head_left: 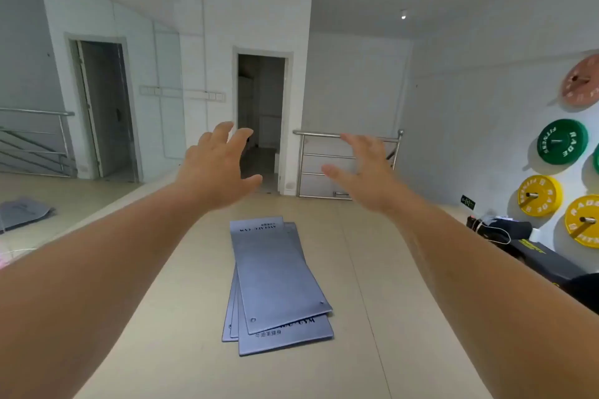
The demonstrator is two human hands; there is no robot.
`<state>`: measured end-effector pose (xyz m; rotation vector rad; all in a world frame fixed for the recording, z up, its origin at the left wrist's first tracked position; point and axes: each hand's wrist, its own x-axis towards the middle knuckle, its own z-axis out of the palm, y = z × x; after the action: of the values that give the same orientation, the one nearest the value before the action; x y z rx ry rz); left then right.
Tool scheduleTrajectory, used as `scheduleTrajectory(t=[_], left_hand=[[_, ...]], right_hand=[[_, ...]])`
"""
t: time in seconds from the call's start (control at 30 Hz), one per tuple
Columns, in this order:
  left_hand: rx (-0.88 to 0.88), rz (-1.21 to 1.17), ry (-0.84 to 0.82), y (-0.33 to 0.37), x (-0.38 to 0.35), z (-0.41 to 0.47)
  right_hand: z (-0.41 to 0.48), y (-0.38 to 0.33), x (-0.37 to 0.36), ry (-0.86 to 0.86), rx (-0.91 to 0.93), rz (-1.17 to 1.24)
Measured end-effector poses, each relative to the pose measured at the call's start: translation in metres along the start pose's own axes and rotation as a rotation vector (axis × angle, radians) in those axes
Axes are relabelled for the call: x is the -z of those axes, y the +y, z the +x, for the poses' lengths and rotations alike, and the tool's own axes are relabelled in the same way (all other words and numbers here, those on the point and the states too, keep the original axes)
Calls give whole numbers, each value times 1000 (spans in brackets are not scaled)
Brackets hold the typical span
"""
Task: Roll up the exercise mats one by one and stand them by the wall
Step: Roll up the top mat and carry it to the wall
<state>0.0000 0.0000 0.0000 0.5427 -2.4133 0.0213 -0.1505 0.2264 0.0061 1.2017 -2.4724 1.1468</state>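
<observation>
Smooth beige tiled floor (155, 317), white painted walls (356, 81), gym room. Large wall mirror (26, 74) off to the left of the left fingers. Open dark doorway (261, 107) straight past the fingertips, between the 2 hands. Steel tube railing (319, 134) behind the right fingers. Right of the right fingers, round weight plates hang on the wall: 1 pink plate (581, 81), 1 green plate (559, 143), 2 yellow plates (538, 196) below it. Black padded bench (531, 249) sits on the floor under the plates.

Left hand (215, 168) and right hand (366, 172) both stretched forward at arm's length, palms roughly facing each other. Left fingers (223, 129) spread apart, slightly bent, holding nothing. Right fingers (351, 139) also apart, holding nothing.

Stack of flat grey rectangular exercise mats (275, 278) lies unrolled on the floor, below the fingers and between the 2 forearms, well apart from both hands, no contact. At least 3 layers visible, fanned out unevenly at the near end. Top mat skewed, dark printed lettering at its far end, small round eyelets at its near corners. Lettering also shows on the lower mat's near edge.
</observation>
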Motion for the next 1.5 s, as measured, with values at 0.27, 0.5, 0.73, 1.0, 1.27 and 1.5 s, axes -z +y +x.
scheduleTrajectory(t=[0.27, 0.5, 0.73, 1.0, 1.27, 1.5], left_hand=[[24, 2, -194, -72, -108, 38], [87, -250, -410, -166, -213, 106], [109, -242, -594, -228, -322, 155], [166, -178, -729, -258, -456, 231], [224, -73, -888, -258, -583, 314], [246, -126, -978, -296, -704, 376]], right_hand=[[76, 49, -109, -137, -97, -24], [157, 71, -224, -268, -184, -129], [210, 137, -317, -428, -336, -154], [317, 260, -392, -487, -381, -97], [448, 389, -451, -630, -446, -46], [535, 461, -523, -764, -490, -85]])
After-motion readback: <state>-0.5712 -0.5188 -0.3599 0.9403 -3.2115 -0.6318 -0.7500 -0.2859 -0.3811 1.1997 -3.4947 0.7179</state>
